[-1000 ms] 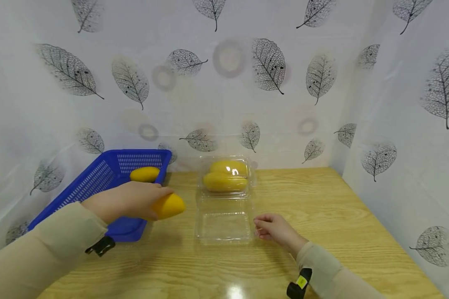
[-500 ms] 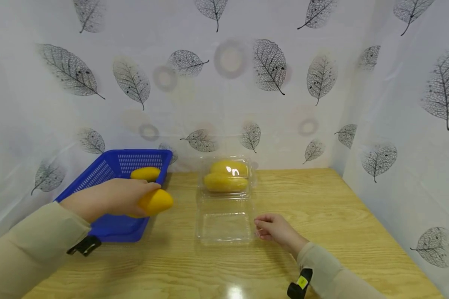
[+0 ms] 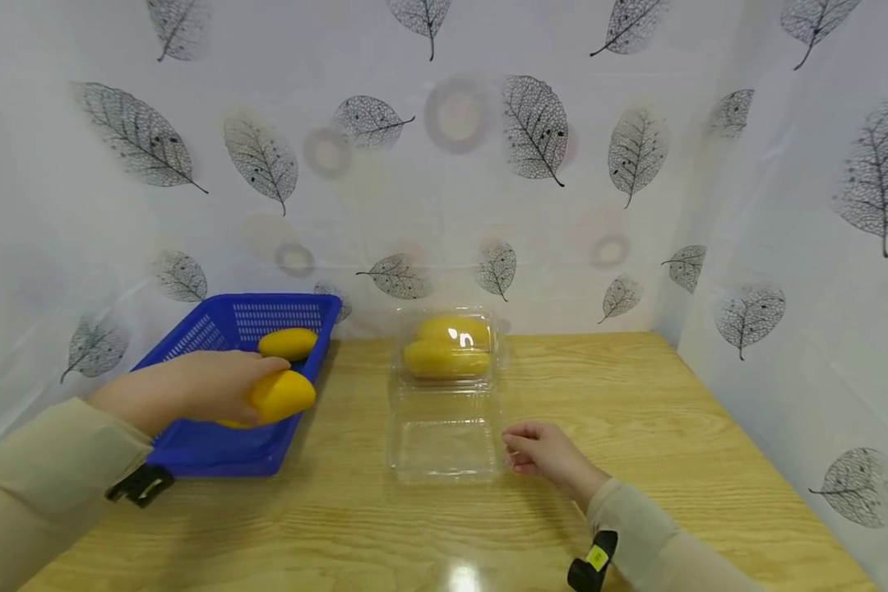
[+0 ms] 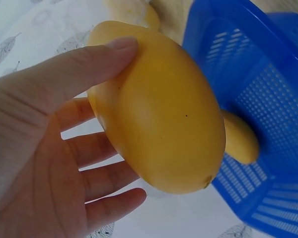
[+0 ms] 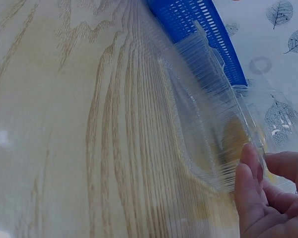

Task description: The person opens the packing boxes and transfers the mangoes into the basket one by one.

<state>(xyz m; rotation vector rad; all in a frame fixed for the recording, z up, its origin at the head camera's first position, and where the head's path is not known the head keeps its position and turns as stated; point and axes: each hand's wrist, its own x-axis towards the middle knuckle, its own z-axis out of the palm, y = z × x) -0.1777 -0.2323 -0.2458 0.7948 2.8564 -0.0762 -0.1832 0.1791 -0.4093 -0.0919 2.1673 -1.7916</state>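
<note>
A white sheet with black leaf prints (image 3: pixel 444 210) hangs at the back and down both sides, so the space is like a little room. Under it is a shiny wooden bench (image 3: pixel 599 378). It looks flat, and bare wood shows in front and on the right.

On the left sits a blue plastic basket (image 3: pixel 281 316) with small holes in its sides. Near the middle is a clear plastic box (image 3: pixel 444 448). Two mangoes (image 3: pixel 446 360) show through clear plastic at its back. I cannot tell if that part is joined to the front part.

The held mango (image 4: pixel 159 109) is in the left hand (image 3: pixel 196 385), by the right side of the basket. The left grip is clamped on it, thumb on one side and fingers on the other. Its long way runs mostly side to side, and its free end points right. From this grip, the box lies to the right, with some bench between. The basket is much nearer.

The right hand (image 3: pixel 548 456) is nearer the box. Its grip pinches the box edge.

One basket mango (image 3: pixel 287 343) lies just behind the held one.
</note>
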